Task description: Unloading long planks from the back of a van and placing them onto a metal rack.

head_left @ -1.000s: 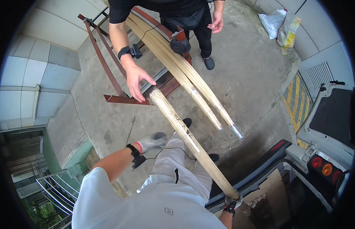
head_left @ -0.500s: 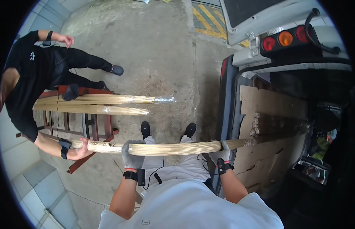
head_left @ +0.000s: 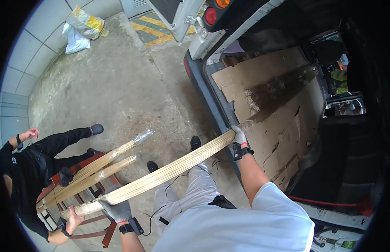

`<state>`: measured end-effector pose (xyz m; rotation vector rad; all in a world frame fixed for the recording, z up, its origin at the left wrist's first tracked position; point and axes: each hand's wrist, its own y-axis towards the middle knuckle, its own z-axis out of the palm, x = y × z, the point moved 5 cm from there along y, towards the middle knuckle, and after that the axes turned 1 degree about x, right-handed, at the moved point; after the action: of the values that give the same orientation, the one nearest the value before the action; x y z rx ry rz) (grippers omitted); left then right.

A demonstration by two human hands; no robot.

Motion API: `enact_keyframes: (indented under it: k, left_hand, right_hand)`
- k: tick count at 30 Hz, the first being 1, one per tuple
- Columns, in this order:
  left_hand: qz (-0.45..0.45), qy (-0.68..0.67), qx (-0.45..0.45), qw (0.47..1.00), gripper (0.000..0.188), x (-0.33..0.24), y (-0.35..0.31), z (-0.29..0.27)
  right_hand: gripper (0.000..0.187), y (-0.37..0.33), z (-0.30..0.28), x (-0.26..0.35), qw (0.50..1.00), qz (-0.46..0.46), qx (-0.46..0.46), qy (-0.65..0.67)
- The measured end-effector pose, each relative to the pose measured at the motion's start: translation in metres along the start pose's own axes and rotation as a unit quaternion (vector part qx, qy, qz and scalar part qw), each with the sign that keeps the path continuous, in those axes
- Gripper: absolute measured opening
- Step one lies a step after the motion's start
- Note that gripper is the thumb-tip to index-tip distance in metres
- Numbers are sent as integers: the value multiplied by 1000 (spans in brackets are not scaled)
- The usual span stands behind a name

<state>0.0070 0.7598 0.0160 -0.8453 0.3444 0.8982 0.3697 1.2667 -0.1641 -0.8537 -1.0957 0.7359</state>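
Observation:
A long bundle of thin, pale yellow strips slants across in front of me. My right hand, in a grey glove, is closed round it at the van's rear edge. My left hand, also gloved and a little blurred, grips the bundle near its left end, with the fingers partly behind it. Beyond that, a co-worker's bare hand holds the left end. The bundle's other end runs into the van over a cardboard sheet, where its tip is hard to make out.
Two similar bundles lie on a reddish metal rack beside the co-worker. Dark wrapped bundles lie inside the van. The van's bumper is at my right. Sacks sit against the far wall.
My view has turned toward the van, so the bundle now slants up to the right. My left hand is farther left along it, closer to the co-worker's hand. Both hands still hold it.

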Motion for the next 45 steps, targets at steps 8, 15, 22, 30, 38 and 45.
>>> enact_keyframes:
  k: [8,15,22,30,38,45]
  left_hand:
    - [44,13,51,998,77,87,-30,20]
    - [-45,28,-20,998,45,15,28,-39]
    - [69,108,-93,987,58,-86,75,-87]
    - [-111,22,103,988,82,128,30,12]
    - [-51,43,-109,992,56,128,35,-35]
    - [31,105,-190,976,60,27,37,-105]
  right_hand:
    - [25,-121,78,-162,980,148,112,72]
    - [50,-150,101,-183,924,241,269,126]
    - [44,11,14,5,988,-65,72,121]
    - [18,-31,48,-68,984,1,106,144]
    - [34,-107,59,-186,841,384,296,239]
    - [52,50,-34,66,971,-73,104,203]
